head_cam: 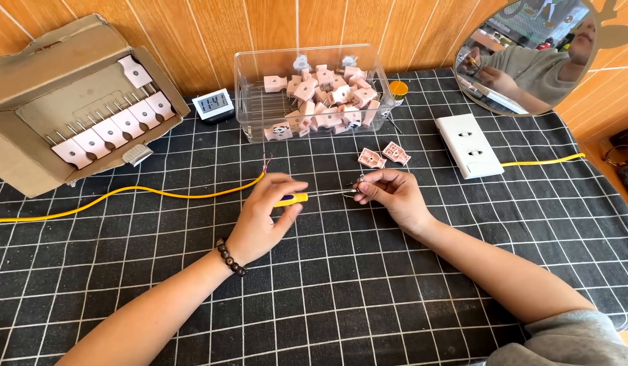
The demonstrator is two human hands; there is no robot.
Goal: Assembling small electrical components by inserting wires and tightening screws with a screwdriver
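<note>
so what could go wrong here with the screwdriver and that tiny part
The left hand drives a yellow-handled screwdriver toward a small metal part pinched in the right hand's fingertips, so a slip could jab them. The part could also drop onto the checked cloth. The yellow cable's bare wire ends lie close to the left hand and could snag.

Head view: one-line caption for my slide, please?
Left hand turns a yellow-handled screwdriver into a small part pinched in right hand over a checked cloth.

A home workbench for small electrical assembly: a surface (368,291) under a black checked cloth against a wood-panelled wall (260,27), with a clear plastic bin (249,102) of pink plug parts, a cardboard box (29,81) of finished plugs, a white wall socket (469,144), and a round mirror (524,54).
</note>
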